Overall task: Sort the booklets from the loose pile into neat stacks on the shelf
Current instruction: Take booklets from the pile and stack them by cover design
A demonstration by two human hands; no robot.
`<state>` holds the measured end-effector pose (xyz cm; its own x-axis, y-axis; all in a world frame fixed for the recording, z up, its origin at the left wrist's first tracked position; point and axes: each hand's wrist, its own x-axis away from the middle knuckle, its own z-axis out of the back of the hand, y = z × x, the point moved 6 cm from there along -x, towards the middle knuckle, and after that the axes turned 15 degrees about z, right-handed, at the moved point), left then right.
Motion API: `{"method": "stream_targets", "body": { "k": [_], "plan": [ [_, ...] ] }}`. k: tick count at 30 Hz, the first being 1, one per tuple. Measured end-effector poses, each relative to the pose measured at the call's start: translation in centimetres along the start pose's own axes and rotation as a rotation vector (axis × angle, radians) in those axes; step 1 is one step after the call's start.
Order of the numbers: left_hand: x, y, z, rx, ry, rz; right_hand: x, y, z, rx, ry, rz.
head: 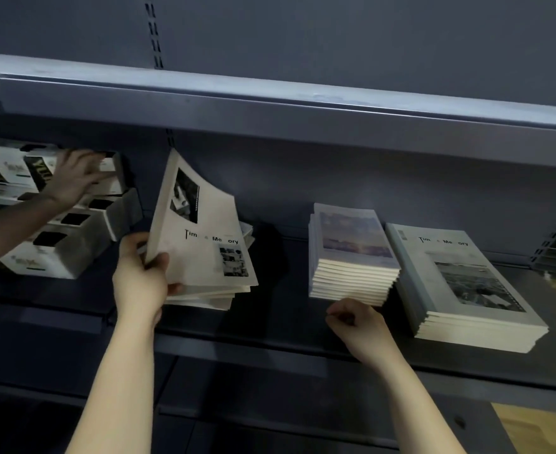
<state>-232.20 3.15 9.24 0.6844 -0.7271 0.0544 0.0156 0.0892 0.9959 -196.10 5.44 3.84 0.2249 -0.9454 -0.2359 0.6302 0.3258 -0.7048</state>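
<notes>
Your left hand (140, 276) grips the top booklet (201, 231) by its left edge, thumb on the cover, and tips it up off the pile (211, 298) on the shelf (270, 326). The booklet's far corner curls toward the back wall. Its long axis runs front to back. Right of the pile stand two neat stacks, the blue stack (352, 257) nearer and the grey stack (466, 283) beyond. Your right hand (357, 326) hovers right of the pile, just before the blue stack, fingers curled on nothing; it is the nearer hand to both stacks. The booklet looks thin and floppy, white, with two dark photos and a title like the grey stack's. Left of the pile, another person's hand (77, 178) rests on boxes (73, 244).
</notes>
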Motion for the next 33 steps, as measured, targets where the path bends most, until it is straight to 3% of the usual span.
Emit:
{"method": "stream_targets", "body": {
  "k": [4,11,15,18,24,33],
  "plan": [
    [2.1,-0.7,-1.7,0.295,-0.143,0.049,-0.1,-1.8,-0.2,-0.154,-0.012,0.053],
    [6.9,-2.1,-6.7,0.458,-0.360,0.121,-0.5,-4.6,1.6,-0.660,0.127,0.040],
    [9.4,-1.8,-9.9,0.463,-0.475,0.106,-0.2,-4.1,4.4,-0.668,0.281,0.037],
    [10.9,-1.7,-12.2,0.471,-0.554,0.107,0.3,-2.9,5.8,-0.639,0.278,0.018],
    [13.6,-1.5,-16.5,0.383,-0.695,0.103,1.5,0.6,8.9,-0.642,0.394,-0.026],
    [16.8,-3.1,-21.2,-0.056,-0.787,-0.026,4.7,7.3,16.6,-0.589,0.594,-0.155]
  ]
}}
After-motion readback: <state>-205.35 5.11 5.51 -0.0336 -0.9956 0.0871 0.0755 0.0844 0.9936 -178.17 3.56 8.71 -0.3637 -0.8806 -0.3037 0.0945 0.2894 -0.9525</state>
